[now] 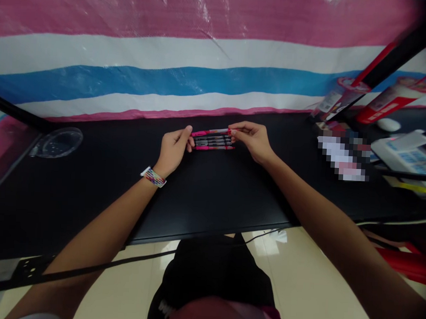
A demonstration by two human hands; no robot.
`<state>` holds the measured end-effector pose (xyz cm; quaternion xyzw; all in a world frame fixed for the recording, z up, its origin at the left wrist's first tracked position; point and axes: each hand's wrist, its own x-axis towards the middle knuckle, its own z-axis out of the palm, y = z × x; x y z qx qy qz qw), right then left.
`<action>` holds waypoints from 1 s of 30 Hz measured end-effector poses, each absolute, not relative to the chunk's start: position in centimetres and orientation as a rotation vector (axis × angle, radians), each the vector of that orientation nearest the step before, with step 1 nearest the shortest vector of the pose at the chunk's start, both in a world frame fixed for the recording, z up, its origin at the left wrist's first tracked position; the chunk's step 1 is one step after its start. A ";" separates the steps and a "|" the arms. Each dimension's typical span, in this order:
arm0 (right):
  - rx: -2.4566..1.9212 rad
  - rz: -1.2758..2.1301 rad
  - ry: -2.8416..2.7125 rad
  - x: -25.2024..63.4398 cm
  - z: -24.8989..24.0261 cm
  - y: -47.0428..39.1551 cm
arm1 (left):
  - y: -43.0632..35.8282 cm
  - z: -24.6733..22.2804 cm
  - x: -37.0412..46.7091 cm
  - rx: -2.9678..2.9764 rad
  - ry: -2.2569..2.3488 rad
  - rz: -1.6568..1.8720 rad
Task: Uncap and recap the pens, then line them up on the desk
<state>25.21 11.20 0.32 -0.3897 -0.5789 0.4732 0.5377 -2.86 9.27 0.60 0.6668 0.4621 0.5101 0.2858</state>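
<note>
Several slim pens lie side by side on the black table, their lengths running left to right. Dark grey pens [214, 142] are in the middle of the row, and a pink-capped pen [202, 148] forms its near edge. At the far edge is another pink pen [211, 131]. My left hand [175, 148] is closed at that pen's left end, thumb on top. With thumb and fingers, my right hand [252, 140] pinches its right end. The fingertips partly hide the pen ends.
A clear round plastic lid [58, 143] lies at the left. To the right stand a cup with a red straw [339, 97], a red and white cup [392, 100], a white mouse [388, 124] and a light-coloured device [408, 153]. A striped sheet [174, 81] hangs behind the table [211, 192].
</note>
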 end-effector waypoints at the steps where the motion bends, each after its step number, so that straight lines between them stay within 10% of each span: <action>1: -0.929 1.128 -1.378 25.2 0.3 11.2 | 9.3 0.5 -3.0 1.768 1.260 1.347; 30: -0.880 1.039 -1.337 25.4 0.1 11.9 | 9.5 0.7 -3.2 1.796 1.234 1.382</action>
